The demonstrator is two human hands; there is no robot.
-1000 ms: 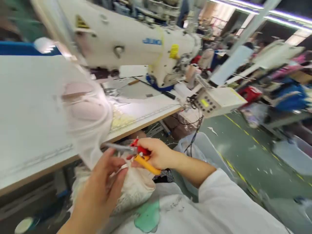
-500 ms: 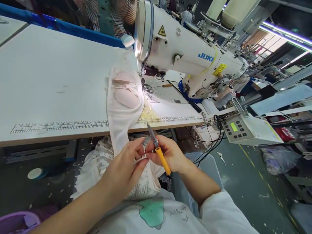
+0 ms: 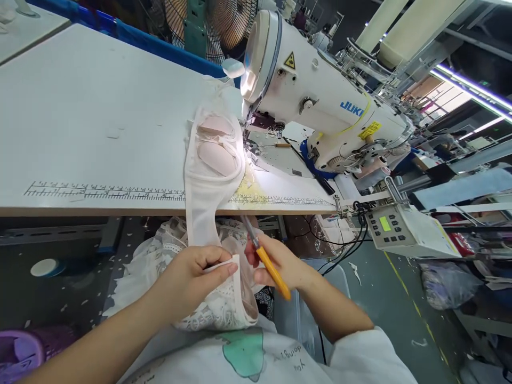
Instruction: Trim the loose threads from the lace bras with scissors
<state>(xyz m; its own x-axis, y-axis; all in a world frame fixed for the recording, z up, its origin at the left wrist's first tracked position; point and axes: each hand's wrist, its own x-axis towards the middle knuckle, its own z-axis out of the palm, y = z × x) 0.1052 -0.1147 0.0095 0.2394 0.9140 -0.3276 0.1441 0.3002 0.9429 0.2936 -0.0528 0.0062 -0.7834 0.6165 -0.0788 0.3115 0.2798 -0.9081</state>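
Observation:
A white bra (image 3: pixel 214 160) lies partly on the sewing table, its side band hanging over the front edge toward my lap. My left hand (image 3: pixel 200 277) is closed, pinching the end of the band between thumb and fingers. Just to the right, my right hand (image 3: pixel 276 261) holds thread snips with an orange handle (image 3: pixel 274 272), blades pointing up and away toward the table edge. The fingers of my right hand are apart from the fabric. More white lace bras (image 3: pixel 212 314) are heaped on my lap beneath both hands.
A white JUKI sewing machine (image 3: pixel 312 90) stands behind the bra, its control box (image 3: pixel 404 221) to the right. A printed ruler (image 3: pixel 108 191) runs along the front of the table (image 3: pixel 80 117). A purple basket (image 3: pixel 24 346) is on the floor at lower left; a clear bin (image 3: pixel 292 314) sits right.
My hands have come apart: the right hand with the snips has drawn away from the left. The band end now shows in my left hand. The view has shifted slightly.

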